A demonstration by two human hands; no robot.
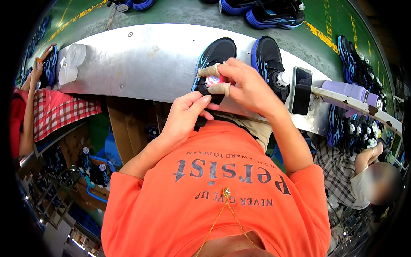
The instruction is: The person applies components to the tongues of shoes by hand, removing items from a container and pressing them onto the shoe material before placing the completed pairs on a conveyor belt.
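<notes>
Right hand, frame centre: thumb and forefinger, both taped at the tips, pinched on a round dial that glows pink-white, on the upper of a black-and-blue shoe. Left hand just below it, fingers curled together, fingertips touching the shoe's near end. Can't tell whether it grips anything.

Shoe lies on the near edge of a metal worktop, toe pointing to the top of the frame. Second shoe, same colours, just right of it, with its own white dial, untouched.

Right of that pair, a phone stands on edge, dark screen. Further right, a lilac bottle lies along a white rail.

Upper left of the worktop: two white cups on their sides.

Top of frame, beyond the worktop: more blue shoes on a green floor with yellow lines. Another stack of shoes at the right edge.

Left edge: another person's hand on a shoe, next to red checked cloth. Lower right: a second person in a checked shirt.

Bottom of frame: the wearer's orange shirt with a thin gold chain.
</notes>
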